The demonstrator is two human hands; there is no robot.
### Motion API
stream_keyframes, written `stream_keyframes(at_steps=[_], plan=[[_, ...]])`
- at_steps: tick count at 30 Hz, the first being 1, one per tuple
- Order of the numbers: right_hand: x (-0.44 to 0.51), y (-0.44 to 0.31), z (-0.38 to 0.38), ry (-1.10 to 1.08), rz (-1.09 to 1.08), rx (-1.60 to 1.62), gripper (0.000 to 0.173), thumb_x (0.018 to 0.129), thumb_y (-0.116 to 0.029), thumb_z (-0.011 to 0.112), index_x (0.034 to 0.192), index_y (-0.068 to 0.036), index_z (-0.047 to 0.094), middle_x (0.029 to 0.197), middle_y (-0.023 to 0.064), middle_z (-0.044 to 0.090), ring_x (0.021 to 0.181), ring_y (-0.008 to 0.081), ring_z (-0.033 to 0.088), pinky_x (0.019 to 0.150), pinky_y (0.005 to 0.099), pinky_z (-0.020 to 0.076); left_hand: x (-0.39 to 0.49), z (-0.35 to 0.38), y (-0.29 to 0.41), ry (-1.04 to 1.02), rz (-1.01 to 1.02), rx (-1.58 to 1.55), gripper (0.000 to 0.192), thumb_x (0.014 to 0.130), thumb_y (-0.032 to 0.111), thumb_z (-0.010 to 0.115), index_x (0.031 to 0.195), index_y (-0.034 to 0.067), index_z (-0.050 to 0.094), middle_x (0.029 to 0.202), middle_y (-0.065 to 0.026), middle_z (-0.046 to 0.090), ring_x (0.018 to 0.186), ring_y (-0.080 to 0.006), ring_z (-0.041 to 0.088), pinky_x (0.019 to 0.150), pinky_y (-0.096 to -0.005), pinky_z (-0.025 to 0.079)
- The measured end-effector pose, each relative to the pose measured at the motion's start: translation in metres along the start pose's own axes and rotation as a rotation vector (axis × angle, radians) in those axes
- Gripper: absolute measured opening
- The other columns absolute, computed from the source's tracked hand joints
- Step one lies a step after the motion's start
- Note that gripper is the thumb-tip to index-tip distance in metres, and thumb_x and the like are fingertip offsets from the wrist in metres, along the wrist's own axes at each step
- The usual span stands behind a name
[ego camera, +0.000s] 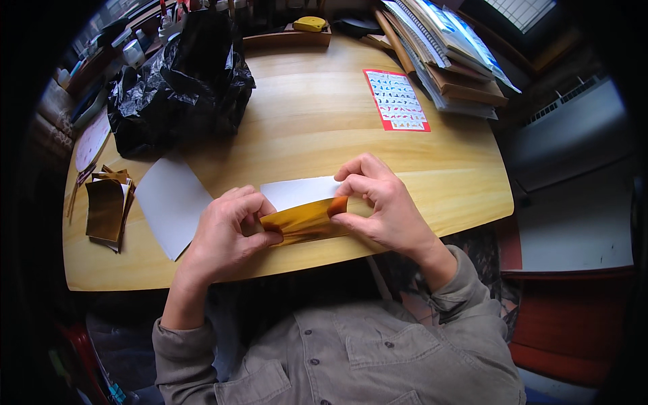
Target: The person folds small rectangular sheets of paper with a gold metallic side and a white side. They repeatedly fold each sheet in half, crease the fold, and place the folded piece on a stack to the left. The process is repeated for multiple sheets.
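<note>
Between my two hands, near the table's front edge, a sheet of shiny gold foil paper point(309, 220) is bent up with its metallic side facing me. My left hand point(228, 228) pinches its left end between thumb and fingers. At the right end my right hand point(385, 207) grips it by thumb and fingertip. White paper point(298, 190) shows just behind the foil; whether the two are joined I cannot tell. Left of my left hand lies a stack of white paper point(172, 202). Farther left is a small pile of gold foil sheets point(105, 210).
A crumpled black plastic bag point(182, 91) stands at the back left of the wooden table point(304, 111). A red-bordered printed card point(397, 101) lies back right, beside piled notebooks and folders point(445, 55). A yellow tape measure point(310, 23) rests on a wooden box at the far edge.
</note>
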State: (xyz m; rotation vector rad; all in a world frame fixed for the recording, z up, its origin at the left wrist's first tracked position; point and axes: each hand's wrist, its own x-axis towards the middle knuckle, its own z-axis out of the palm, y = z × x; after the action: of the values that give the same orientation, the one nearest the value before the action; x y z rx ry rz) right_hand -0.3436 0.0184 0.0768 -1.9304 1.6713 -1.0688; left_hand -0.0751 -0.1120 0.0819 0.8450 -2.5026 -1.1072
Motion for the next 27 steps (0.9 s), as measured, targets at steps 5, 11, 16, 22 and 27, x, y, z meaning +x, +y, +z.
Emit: stream_keyframes(at_steps=[5,11,16,22,27], plan=[[-0.008,0.003,0.002,0.005,-0.05,0.008,0.024,0.076,-0.002,0.088,0.095,-0.003,0.073,0.11,0.0087,0.066,0.109,0.0311,0.064,0.094,0.0422,0.0545,-0.001,0.005,-0.004,0.02,0.001,-0.061,0.024,0.075,0.0,0.094,0.089,0.004,0.074,0.082,-0.0026,0.059,0.078,-0.0166,0.054,0.07,-0.032,0.046],[-0.013,0.005,0.003,-0.017,-0.016,0.025,0.018,0.081,-0.001,0.088,0.094,-0.005,0.075,0.107,0.0052,0.068,0.106,0.0263,0.063,0.094,0.0385,0.0516,-0.008,0.007,-0.008,0.063,0.059,-0.054,0.019,0.08,-0.001,0.093,0.089,0.003,0.076,0.084,-0.0033,0.064,0.08,-0.0159,0.061,0.07,-0.0315,0.048],[-0.016,0.007,0.003,-0.006,-0.058,0.0,0.019,0.08,0.001,0.086,0.095,-0.007,0.077,0.105,0.0049,0.069,0.103,0.0266,0.063,0.091,0.0392,0.0518,-0.017,0.013,-0.01,0.159,0.101,-0.066,0.016,0.083,-0.002,0.09,0.093,0.005,0.08,0.088,-0.0046,0.067,0.082,-0.0183,0.065,0.072,-0.0321,0.051],[-0.02,0.014,0.002,0.022,-0.242,-0.106,0.025,0.08,0.004,0.083,0.101,-0.009,0.081,0.104,0.0047,0.071,0.095,0.0266,0.066,0.082,0.0383,0.0546,-0.026,0.016,-0.008,0.24,0.195,0.039,0.027,0.08,-0.009,0.084,0.099,0.01,0.085,0.09,-0.0039,0.069,0.084,-0.0233,0.066,0.072,-0.034,0.052],[-0.027,0.014,0.001,0.028,-0.413,-0.316,0.028,0.083,-0.004,0.083,0.11,-0.01,0.081,0.107,0.0047,0.074,0.09,0.0259,0.07,0.078,0.0385,0.058,-0.031,0.018,-0.008,0.296,0.34,0.232,0.032,0.081,-0.005,0.085,0.105,0.016,0.086,0.092,-0.0024,0.071,0.085,-0.0229,0.066,0.073,-0.0361,0.054]])
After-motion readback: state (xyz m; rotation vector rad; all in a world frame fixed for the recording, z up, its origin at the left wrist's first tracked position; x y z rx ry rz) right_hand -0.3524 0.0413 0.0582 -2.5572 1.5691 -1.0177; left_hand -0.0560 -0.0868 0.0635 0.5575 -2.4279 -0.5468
